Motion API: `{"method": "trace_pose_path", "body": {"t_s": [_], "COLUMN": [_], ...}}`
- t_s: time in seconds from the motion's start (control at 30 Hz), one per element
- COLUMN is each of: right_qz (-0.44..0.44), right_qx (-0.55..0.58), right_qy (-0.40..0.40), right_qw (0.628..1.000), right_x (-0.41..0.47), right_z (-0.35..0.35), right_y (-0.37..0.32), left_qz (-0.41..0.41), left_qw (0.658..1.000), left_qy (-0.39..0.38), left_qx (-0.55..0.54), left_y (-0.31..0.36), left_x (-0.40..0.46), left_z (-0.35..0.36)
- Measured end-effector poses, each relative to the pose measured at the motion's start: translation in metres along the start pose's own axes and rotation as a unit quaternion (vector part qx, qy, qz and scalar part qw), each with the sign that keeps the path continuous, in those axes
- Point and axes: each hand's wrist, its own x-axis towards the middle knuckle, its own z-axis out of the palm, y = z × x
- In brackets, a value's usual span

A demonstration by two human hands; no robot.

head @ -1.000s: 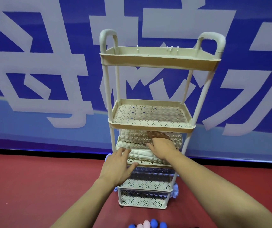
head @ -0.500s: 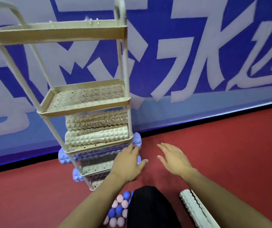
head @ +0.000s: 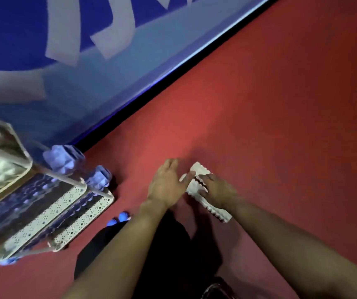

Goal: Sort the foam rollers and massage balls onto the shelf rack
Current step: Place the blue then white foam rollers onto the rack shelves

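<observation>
Where both reached the rack before, right hand [head: 216,192] grips a white roller [head: 208,203]; left hand [head: 166,184] spread.

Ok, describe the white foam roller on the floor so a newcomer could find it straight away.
Start from the shelf rack at the left and look right across the red floor. The white ridged foam roller lies flat there under both hands; it is the only roller off the rack, and the others in view are shelved.

your view is dim and tilted, with motion blur smearing the shelf rack [head: 43,199] and the banner [head: 65,50], soft shadows pooling on the red floor [head: 281,104] beneath your forearms (the wide lens bends the edges), and no glare anywhere.
</observation>
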Motion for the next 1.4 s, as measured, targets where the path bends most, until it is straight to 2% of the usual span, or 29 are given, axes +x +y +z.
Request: {"method": "trace_pose_path", "body": {"t_s": [0.2, 0.53, 0.73, 0.87, 0.97, 1.03, 1.23, 1.4], "right_qz": [0.070, 0.157, 0.188, 0.182, 0.178, 0.188, 0.185, 0.110], "right_qx": [0.047, 0.086, 0.083, 0.084, 0.073, 0.116, 0.389, 0.558], "right_qy": [-0.049, -0.116, -0.082, -0.095, -0.076, -0.059, 0.049, 0.112], "right_qw": [0.995, 0.977, 0.975, 0.975, 0.978, 0.974, 0.901, 0.815], "right_x": [0.037, 0.109, 0.127, 0.132, 0.123, 0.116, 0.096, 0.052], "right_z": [0.065, 0.141, 0.177, 0.193, 0.201, 0.201, 0.155, 0.056], "right_y": [0.036, 0.054, 0.066, 0.067, 0.059, 0.050, 0.002, -0.053], "left_qz": [-0.052, -0.066, -0.083, -0.095, -0.096, -0.097, -0.095, -0.109], "left_qw": [0.997, 0.996, 0.995, 0.994, 0.994, 0.994, 0.991, 0.987], "left_qy": [-0.046, -0.059, -0.058, -0.049, -0.046, -0.043, -0.020, 0.025], "left_qx": [-0.033, -0.016, -0.015, -0.016, -0.017, -0.020, -0.091, -0.118], "left_y": [-0.024, -0.034, -0.049, -0.057, -0.056, -0.055, -0.042, -0.033], "left_x": [0.028, 0.056, 0.055, 0.055, 0.054, 0.054, 0.043, 0.018], "left_z": [0.041, 0.033, 0.036, 0.035, 0.032, 0.031, 0.031, -0.006]}}
